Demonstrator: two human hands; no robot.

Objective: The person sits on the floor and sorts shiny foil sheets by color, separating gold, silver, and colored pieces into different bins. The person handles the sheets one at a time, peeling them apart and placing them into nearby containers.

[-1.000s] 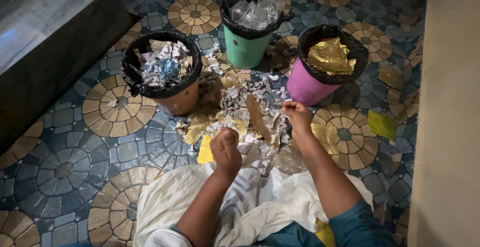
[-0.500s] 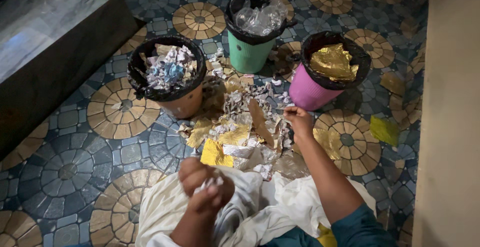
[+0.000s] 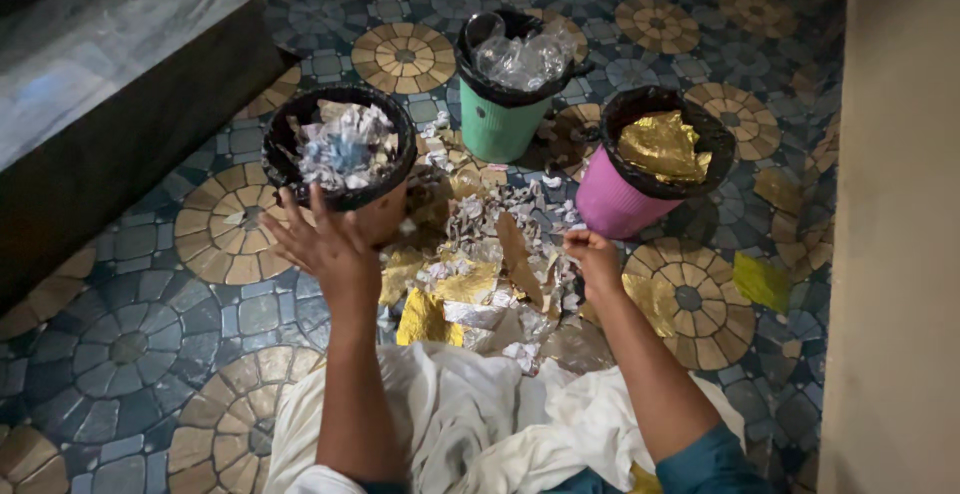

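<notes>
left hand (image 3: 325, 244) spread open beside brown bin (image 3: 345, 159) of crumpled paper

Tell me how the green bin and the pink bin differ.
The green bin is filled with clear crumpled plastic, while the pink bin holds gold foil. The green bin stands farther from the person; the pink bin stands nearer, just beyond the right hand. Both are ribbed, upright and lined with black bags.

Head view: looks steeply down from above, facing forward over lap to floor (image 3: 130, 344); near, at arm's reach.
</notes>
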